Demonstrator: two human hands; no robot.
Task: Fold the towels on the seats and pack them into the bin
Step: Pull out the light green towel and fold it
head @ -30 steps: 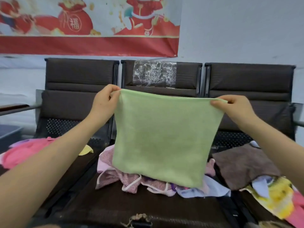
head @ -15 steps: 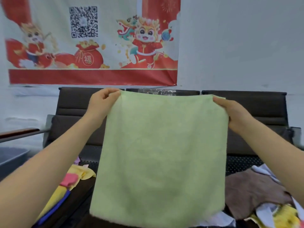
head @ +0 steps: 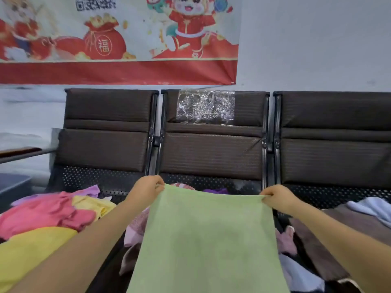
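A light green towel (head: 207, 240) is spread flat in front of me over the middle seat. My left hand (head: 146, 189) pinches its far left corner and my right hand (head: 277, 197) pinches its far right corner. The towel's near edge runs out of the bottom of the view. Under it lies a heap of pink and purple towels (head: 135, 227), mostly hidden. A grey bin (head: 12, 182) shows at the left edge.
Three dark brown seats (head: 211, 153) stand in a row against the wall. The left seat holds pink and yellow towels (head: 46, 216). The right seat holds a brown towel (head: 313, 246) and a pale blue one (head: 372, 208). A wooden armrest (head: 19, 151) juts out at left.
Both hands have come down and forward with the green towel, from hanging upright before the seat backs to lying low over the middle seat.
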